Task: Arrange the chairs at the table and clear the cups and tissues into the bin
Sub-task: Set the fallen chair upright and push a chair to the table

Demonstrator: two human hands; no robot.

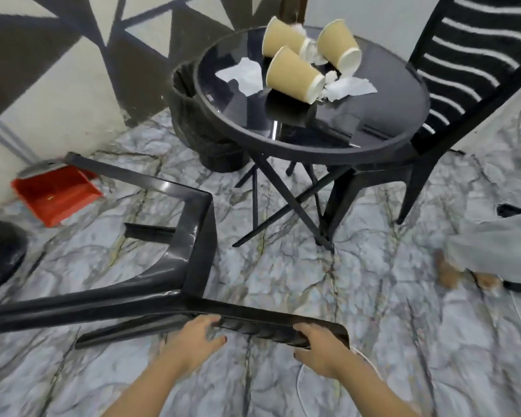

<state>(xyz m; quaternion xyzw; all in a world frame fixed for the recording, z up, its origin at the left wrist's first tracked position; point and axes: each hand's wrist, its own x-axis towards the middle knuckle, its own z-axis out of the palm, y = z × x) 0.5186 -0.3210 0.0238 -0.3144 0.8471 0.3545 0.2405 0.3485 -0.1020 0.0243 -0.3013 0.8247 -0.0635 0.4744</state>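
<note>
Overturned black chair on marble floor, backrest gripped by left hand and right hand, fingers curled over its edge. Beyond, round glass table bearing three tipped paper cups amid crumpled tissues; black bin behind table; second chair upright, tucked at right.

Head cam, wide-angle, looks fwd/down at floor; edges prob. distorted.
</note>
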